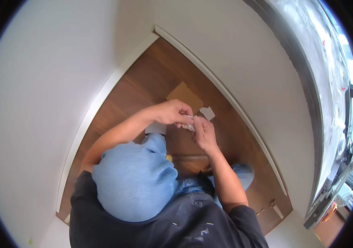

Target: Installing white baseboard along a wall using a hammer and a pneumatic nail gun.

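I am crouched in a corner over a brown wooden floor (151, 78). My left hand (171, 112) and my right hand (204, 131) meet in front of me. Both pinch a small white crumpled packet (189, 122) between their fingertips. What the packet holds cannot be made out. Just beyond the hands a flat piece of brown cardboard (184, 96) lies on the floor, with a small white scrap (208, 112) beside it on the right.
My bent knee in blue jeans (135, 182) fills the lower middle. A brown rod-like handle (189, 158) with a yellow end lies under my right forearm. White walls with white baseboards (102, 95) close the corner. A window with a dark frame (309, 82) runs along the right.
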Action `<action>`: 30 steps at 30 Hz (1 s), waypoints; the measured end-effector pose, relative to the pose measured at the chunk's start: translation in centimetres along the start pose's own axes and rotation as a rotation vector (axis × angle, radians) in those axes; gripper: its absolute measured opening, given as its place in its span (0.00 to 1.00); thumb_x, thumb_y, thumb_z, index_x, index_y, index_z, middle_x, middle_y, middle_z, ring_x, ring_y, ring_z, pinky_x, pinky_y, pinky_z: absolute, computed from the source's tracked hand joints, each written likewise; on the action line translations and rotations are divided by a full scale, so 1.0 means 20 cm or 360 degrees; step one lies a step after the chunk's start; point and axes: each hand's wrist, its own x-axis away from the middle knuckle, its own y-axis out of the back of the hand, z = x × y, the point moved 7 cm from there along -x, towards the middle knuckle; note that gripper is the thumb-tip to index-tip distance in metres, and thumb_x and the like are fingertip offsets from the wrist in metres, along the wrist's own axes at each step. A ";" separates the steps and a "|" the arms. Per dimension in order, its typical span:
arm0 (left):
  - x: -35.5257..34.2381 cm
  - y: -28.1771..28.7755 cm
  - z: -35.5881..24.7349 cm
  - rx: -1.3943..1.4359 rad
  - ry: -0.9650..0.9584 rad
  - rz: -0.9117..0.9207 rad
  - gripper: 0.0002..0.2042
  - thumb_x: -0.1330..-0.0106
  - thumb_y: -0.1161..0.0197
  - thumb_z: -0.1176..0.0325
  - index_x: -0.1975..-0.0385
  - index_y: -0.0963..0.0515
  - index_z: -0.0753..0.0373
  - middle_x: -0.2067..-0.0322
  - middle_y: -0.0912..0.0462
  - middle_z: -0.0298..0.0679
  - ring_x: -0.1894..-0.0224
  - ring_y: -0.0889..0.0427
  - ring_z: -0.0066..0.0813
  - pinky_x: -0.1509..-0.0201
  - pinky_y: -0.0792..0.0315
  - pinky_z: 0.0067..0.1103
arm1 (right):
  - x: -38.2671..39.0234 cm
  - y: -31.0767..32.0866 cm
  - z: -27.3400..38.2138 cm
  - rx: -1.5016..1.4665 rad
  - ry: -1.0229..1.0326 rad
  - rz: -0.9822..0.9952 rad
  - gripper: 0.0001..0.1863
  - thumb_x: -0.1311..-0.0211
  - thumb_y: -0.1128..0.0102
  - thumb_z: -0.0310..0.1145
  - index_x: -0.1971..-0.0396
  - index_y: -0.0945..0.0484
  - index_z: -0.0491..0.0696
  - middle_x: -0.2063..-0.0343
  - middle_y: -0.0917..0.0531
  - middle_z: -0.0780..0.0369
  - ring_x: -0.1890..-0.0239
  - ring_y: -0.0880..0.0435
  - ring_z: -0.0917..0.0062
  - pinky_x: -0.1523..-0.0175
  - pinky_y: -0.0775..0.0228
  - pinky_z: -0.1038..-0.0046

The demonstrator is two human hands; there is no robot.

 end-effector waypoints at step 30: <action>-0.35 1.45 -0.13 -0.0927 -0.0177 -0.1862 0.10 0.27 0.42 0.64 0.52 0.17 0.57 0.54 0.15 0.42 0.53 0.15 0.44 0.47 0.23 0.37 | 0.32 1.68 -0.63 0.1980 -0.0432 -0.1064 0.22 0.28 0.44 0.42 0.45 0.20 0.41 0.50 0.16 0.46 0.47 0.17 0.49 0.42 0.25 0.56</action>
